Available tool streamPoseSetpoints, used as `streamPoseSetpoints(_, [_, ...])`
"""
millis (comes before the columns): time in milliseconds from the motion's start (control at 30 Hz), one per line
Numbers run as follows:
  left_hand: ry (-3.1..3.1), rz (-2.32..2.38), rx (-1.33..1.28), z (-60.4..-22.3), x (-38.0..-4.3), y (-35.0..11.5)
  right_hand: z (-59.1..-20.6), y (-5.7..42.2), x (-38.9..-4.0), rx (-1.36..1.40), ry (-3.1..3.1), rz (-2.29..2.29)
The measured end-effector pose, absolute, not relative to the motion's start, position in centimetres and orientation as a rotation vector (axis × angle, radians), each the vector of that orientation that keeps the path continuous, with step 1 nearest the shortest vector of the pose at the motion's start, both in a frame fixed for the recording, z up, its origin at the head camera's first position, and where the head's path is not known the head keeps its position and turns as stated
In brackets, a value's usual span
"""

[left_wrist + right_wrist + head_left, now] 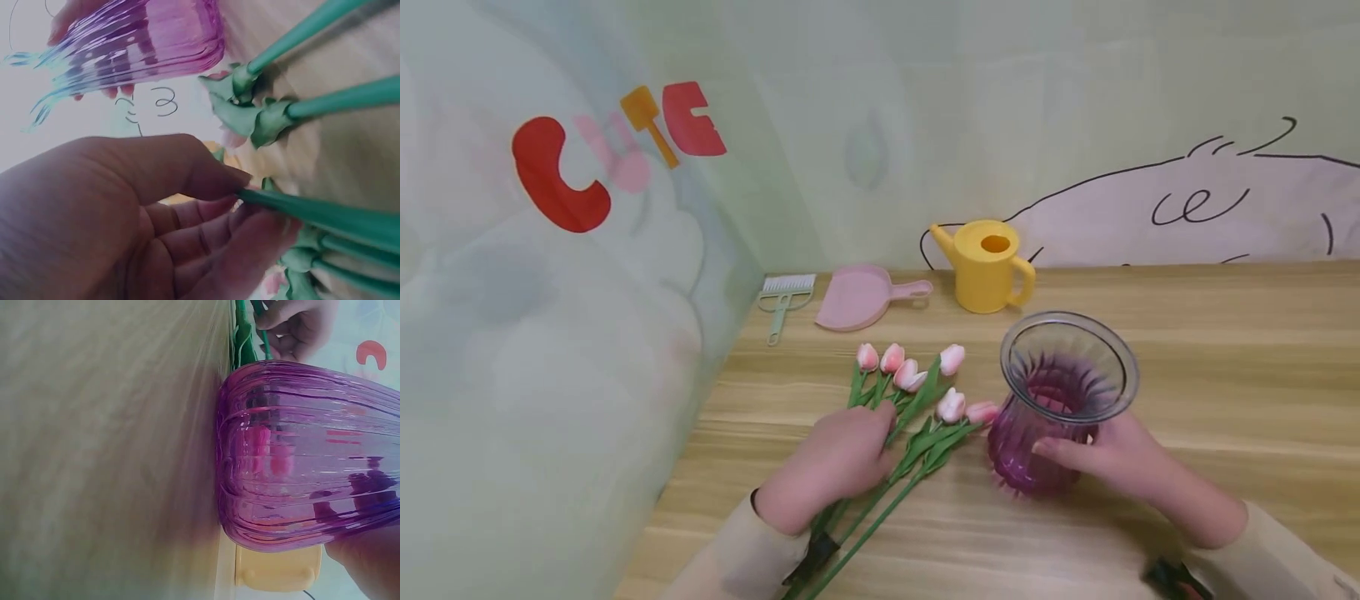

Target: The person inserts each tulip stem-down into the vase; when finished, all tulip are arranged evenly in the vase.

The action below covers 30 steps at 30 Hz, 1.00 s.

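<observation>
Counting two bare hands at work over one wooden bench [1247, 375], the head view shows six pink-and-white tulips [910, 377] and one vase [1030, 433], purple below with a clear rim. The left hand [838, 458] is over the stems; its grip is nearly closed, thumb and finger pinching at least one green stem, the exact number being hard to tell. Four blooms are grouped beyond that hand, while two others lie just to its right, one of these close beside the vase. The right hand [1108, 458] has its grip curved partway round the single vase, thumb on the near side, fingers behind. Whether the base touches the bench cannot be told. Along the back, from left to right, are one pale green brush [785, 292], one pink dustpan [857, 297] and one yellow watering can [983, 271], all standing or lying apart.
</observation>
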State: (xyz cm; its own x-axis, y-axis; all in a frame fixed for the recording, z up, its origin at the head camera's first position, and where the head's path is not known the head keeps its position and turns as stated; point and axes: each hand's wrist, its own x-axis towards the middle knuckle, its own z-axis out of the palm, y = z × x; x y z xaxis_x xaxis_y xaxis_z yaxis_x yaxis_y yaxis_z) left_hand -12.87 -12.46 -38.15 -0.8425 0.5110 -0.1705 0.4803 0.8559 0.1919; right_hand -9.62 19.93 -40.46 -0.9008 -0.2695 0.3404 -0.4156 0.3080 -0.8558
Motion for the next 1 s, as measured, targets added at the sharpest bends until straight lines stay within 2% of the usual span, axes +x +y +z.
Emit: streamPoseSetpoints(1000, [3.097, 0.411, 0.975, -36.0, -13.5, -14.0, -40.4, 19.9, -9.7, 0.644, -2.407, 1.671])
